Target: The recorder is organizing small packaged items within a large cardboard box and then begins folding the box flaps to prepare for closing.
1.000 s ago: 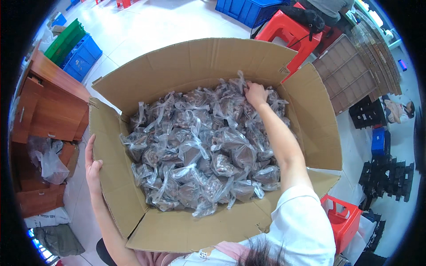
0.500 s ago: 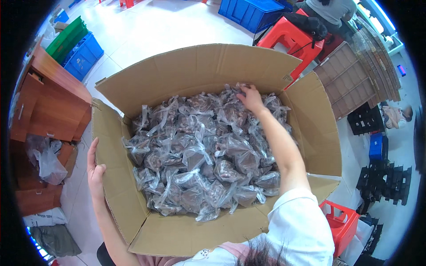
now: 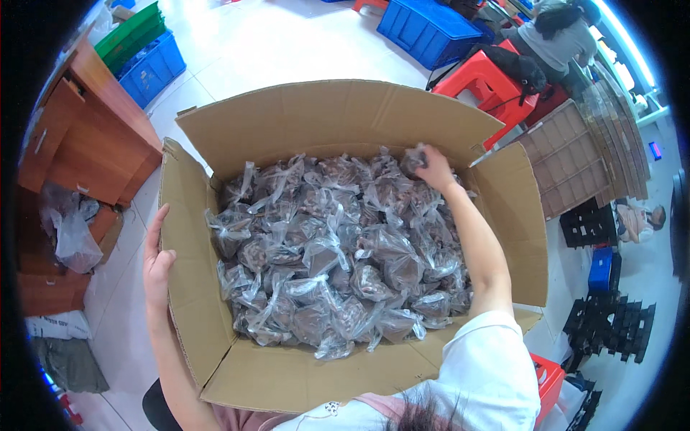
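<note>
A large open cardboard box (image 3: 330,115) stands before me, full of knotted clear plastic bags (image 3: 327,251) with small dark brown pieces inside. Reaching over to the far right part of the pile, my right hand (image 3: 435,171) has its fingers closed round one small bag (image 3: 412,159). That bag sits at the top of the heap by the far flap; whether it is lifted clear of the others I cannot tell. My left hand (image 3: 158,269) lies along the outer side of the left flap, fingers stretched out and thumb near the cardboard, holding nothing.
Wooden cabinets (image 3: 108,144) stand at the left, with blue (image 3: 152,68) and green crates behind them. Beyond the box are a red stool (image 3: 489,82), a lidded blue bin (image 3: 428,32) and a seated person (image 3: 557,39). Black trays (image 3: 611,323) are stacked at the right.
My right hand has moved a little to the right along the far side and now grips a small bag. My left hand stays at the left flap. The whole view has shifted slightly.
</note>
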`<state>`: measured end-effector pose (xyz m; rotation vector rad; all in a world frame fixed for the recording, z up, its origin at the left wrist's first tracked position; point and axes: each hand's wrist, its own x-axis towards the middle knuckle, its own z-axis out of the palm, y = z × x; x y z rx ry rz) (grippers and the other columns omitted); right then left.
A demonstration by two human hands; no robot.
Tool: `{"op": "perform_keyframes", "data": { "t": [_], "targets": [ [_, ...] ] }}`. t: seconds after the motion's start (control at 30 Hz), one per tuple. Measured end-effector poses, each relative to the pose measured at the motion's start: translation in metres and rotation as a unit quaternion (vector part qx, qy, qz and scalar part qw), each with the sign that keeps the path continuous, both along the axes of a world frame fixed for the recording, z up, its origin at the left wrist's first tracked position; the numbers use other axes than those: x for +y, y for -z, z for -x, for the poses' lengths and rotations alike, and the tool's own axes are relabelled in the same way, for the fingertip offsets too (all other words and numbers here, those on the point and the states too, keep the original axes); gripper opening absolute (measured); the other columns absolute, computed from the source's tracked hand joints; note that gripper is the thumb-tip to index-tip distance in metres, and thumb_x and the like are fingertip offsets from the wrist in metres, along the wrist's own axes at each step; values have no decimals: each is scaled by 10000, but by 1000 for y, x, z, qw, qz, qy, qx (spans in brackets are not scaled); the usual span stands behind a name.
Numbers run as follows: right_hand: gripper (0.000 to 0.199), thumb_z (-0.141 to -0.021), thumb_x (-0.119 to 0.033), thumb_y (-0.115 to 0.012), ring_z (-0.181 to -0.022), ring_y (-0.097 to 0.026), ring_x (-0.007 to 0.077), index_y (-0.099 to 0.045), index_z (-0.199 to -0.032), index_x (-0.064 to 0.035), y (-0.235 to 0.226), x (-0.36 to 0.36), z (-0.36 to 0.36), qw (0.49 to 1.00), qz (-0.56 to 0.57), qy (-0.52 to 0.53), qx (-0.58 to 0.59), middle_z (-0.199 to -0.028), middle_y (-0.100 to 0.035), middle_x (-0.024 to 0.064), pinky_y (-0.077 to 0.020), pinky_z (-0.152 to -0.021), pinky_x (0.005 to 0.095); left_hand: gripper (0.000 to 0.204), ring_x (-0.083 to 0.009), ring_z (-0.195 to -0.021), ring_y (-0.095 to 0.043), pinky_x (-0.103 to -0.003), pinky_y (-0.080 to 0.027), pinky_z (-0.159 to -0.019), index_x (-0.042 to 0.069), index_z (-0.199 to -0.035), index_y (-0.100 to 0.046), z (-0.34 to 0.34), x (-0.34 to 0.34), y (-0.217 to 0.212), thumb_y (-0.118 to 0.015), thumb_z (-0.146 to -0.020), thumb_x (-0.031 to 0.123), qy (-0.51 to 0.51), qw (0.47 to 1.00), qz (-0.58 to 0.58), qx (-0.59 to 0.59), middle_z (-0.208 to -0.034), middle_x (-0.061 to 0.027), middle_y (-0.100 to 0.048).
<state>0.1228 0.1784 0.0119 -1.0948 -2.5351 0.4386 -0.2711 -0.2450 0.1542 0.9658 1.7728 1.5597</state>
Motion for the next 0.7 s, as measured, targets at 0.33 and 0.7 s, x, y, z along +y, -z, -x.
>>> {"op": "perform_keyframes", "data": {
  "t": [0.33,0.7],
  "targets": [
    [554,-699,52,-545,-1195,-414,374,-455,-1230,-78,1,-28,-12,997,-73,-1,-1,-1333,-380,187,-415,-942,376,695,-187,-1300,-326,-291,-258,-1061,17,-1357,-386,1,-6,6,-397,-662,40,6,999,-19,-37,-1406,-123,-353],
    [323,-823,-315,-565,-925,-613,355,-673,-948,-37,-13,-26,27,965,27,256,39,-936,-652,188,-470,-837,415,703,-191,-1263,-379,-299,-297,-1044,31,-1366,-376,-5,1,1,-407,-664,49,13,997,-40,-70,-1393,-116,-368]
  ]
}}
